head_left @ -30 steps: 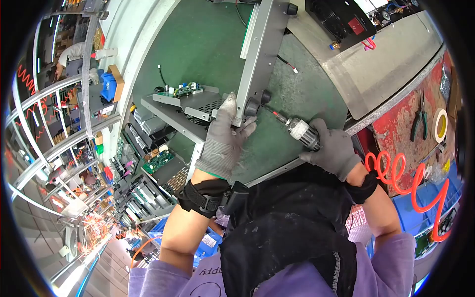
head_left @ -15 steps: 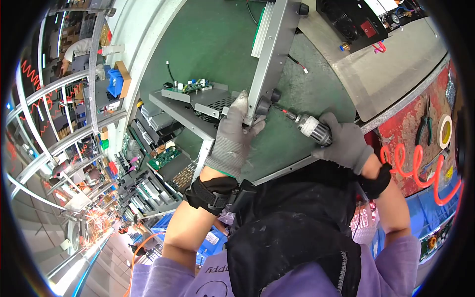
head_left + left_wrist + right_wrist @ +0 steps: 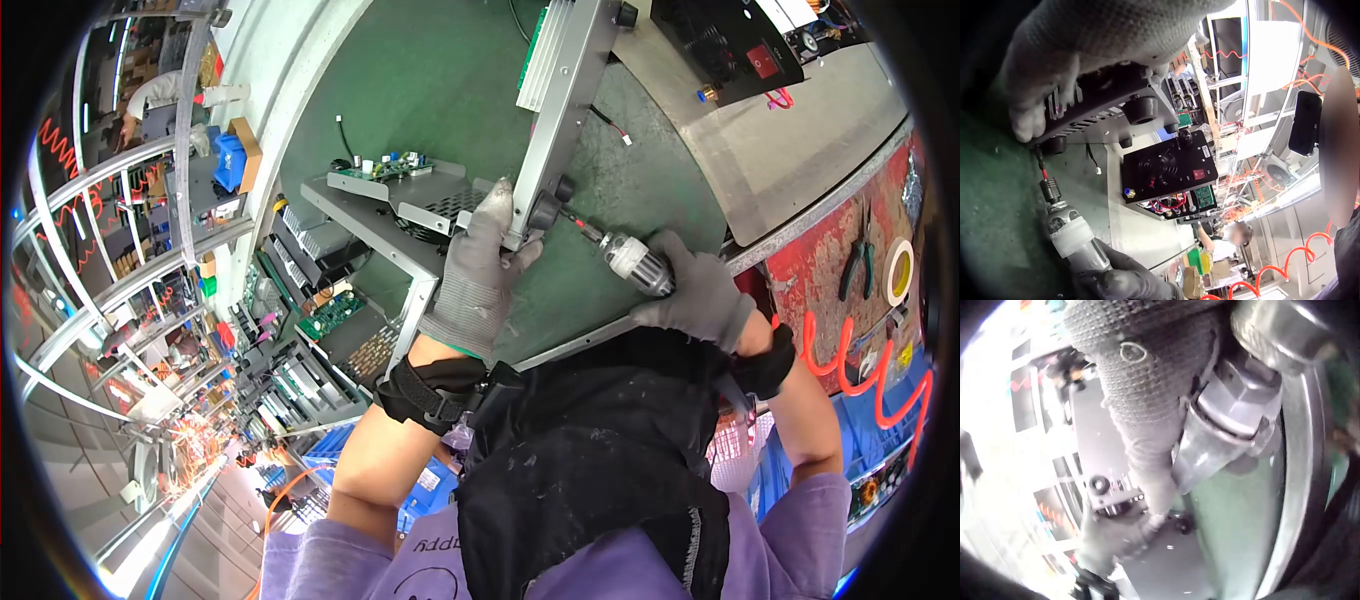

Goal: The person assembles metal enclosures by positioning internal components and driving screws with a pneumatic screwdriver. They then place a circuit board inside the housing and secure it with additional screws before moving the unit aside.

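Note:
In the head view, a grey metal housing [image 3: 568, 105] with black rubber feet stands on its edge on the green bench. My gloved left hand [image 3: 475, 280] grips its near end, thumb on one face and fingers round the other side. In my gloved right hand [image 3: 695, 300] is a power screwdriver [image 3: 635, 262], its bit pointing at the foot nearest me [image 3: 545, 212]. The left wrist view shows the bit [image 3: 1042, 165] right at a foot close below the left fingertips. Up close in the right wrist view, the screwdriver's metal body [image 3: 1213, 447] sits against the glove.
An open metal bracket with a circuit board [image 3: 395, 165] lies to the left. A black unit with a red switch [image 3: 740, 50] stands back right. Pliers [image 3: 857, 262], a tape roll [image 3: 900, 272] and a coiled red air hose [image 3: 850, 370] are at the right.
The whole head view has shifted, so hands, housing and bench appear farther right. The screwdriver bit stays at the same foot, and both hands keep their hold.

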Motion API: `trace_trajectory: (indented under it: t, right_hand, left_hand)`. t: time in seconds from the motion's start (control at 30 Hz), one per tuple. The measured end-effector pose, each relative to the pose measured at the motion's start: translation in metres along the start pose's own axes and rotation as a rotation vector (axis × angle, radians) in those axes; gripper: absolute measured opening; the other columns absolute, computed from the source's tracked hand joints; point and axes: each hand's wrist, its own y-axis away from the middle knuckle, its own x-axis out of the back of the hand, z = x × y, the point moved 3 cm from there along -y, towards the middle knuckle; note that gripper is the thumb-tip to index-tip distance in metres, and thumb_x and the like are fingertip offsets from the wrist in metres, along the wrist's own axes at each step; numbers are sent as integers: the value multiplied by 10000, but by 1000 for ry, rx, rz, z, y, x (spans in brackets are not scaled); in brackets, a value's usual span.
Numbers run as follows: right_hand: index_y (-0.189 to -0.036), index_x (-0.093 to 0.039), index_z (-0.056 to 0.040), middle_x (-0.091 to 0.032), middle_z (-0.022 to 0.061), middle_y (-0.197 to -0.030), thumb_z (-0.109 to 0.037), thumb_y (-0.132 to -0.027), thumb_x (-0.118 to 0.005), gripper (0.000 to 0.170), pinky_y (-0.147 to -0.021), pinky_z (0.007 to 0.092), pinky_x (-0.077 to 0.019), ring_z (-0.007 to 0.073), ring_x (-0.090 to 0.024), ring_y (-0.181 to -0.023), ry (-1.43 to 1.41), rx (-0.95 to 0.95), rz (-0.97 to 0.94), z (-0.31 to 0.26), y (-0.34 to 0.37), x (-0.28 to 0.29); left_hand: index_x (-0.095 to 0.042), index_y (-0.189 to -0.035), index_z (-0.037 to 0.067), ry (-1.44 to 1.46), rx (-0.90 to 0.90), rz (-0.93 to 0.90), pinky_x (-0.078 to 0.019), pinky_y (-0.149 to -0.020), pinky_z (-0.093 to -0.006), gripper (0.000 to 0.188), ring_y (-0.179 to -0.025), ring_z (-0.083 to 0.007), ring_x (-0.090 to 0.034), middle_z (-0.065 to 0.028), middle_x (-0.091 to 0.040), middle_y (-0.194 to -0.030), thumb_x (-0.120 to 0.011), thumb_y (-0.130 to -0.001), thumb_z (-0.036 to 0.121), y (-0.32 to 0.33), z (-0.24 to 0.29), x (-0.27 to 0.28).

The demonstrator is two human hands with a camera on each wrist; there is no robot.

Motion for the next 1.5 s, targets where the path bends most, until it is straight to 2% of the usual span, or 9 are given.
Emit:
trace_trajectory:
  t: [0.03, 0.13, 0.63, 1.03, 1.23, 1.3, 1.37, 1.43, 1.5]
  right_hand:
    - [-1191, -448, -90, -655, 141, -858, -328, -661, -815, 687, -729, 427, -492, 350, -643, -825, 335, -62, 50, -7, 5, 3]
    - [-1183, -450, -101, -650, 111, -838, -309, -669, -804, 658, -687, 417, -478, 323, -640, -788, 554, 89, 237, -1, 1, -1]
    - [-1123, -445, -123, -648, 72, -824, -331, -725, -756, 546, -679, 393, -459, 270, -639, -794, 751, 122, 309, 3, -3, -4]
    - [-1083, -484, -115, -652, 92, -825, -346, -719, -761, 513, -674, 418, -480, 308, -650, -795, 802, 108, 303, 5, -8, -7]
    - [-1108, -528, -112, -663, 171, -868, -318, -710, -783, 515, -727, 481, -495, 392, -642, -835, 676, 143, 341, -3, 10, 5]
    - [-1088, -541, -101, -658, 183, -870, -285, -698, -787, 496, -728, 486, -491, 407, -636, -839, 628, 21, 257, -11, 19, 6]
    - [-1085, -547, -96, -661, 188, -880, -270, -686, -780, 494, -720, 499, -487, 422, -629, -835, 715, 31, 248, -13, 25, -2]
    - [-1079, -549, -94, -664, 198, -884, -247, -677, -771, 484, -699, 516, -485, 422, -632, -833, 846, 99, 215, -10, 25, -14]
    - [-1108, -551, -101, -671, 207, -905, -296, -688, -765, 510, -709, 506, -492, 409, -642, -844, 942, 44, 122, -22, 21, -33]
  left_hand:
    - [-477, -1326, 127, -2, 9, 3, -445, -943, -402, 552, -1084, -266, -551, -68, -563, -1182, -479, -937, 519, 0, -1, -1]
    - [-484, -1325, 130, 13, 23, 9, -452, -929, -402, 539, -1079, -263, -554, -68, -571, -1168, -481, -941, 508, -2, -3, 1]
    - [-438, -1384, 132, -29, -2, -50, -445, -952, -410, 596, -1102, -269, -544, -81, -546, -1236, -473, -946, 535, 0, -1, 1]
    - [-420, -1404, 126, -72, -19, -19, -431, -970, -406, 620, -1084, -268, -547, -79, -531, -1233, -474, -939, 531, 8, 5, -3]
    - [-548, -1267, 120, -26, -35, -122, -449, -738, -277, 546, -821, -109, -532, -1, -591, -953, -525, -918, 540, -30, -29, 14]
    - [-595, -1135, 62, -327, -388, -108, -451, -587, -301, 414, -686, -136, -539, -39, -601, -816, -678, -865, 364, -44, -47, 17]
    - [-556, -1150, 63, 246, -172, -68, -441, -550, -323, 377, -641, -162, -530, -31, -587, -776, -664, -890, 314, -3, -32, -5]
    - [-523, -1200, 55, 202, -343, -139, -448, -584, -311, 415, -690, -151, -544, -36, -592, -818, -639, -908, 327, 15, -64, -3]
    - [-503, -1306, 45, 127, -207, -317, -420, -591, -254, 495, -701, -64, -462, 21, -530, -842, -604, -932, 354, 63, -79, 26]
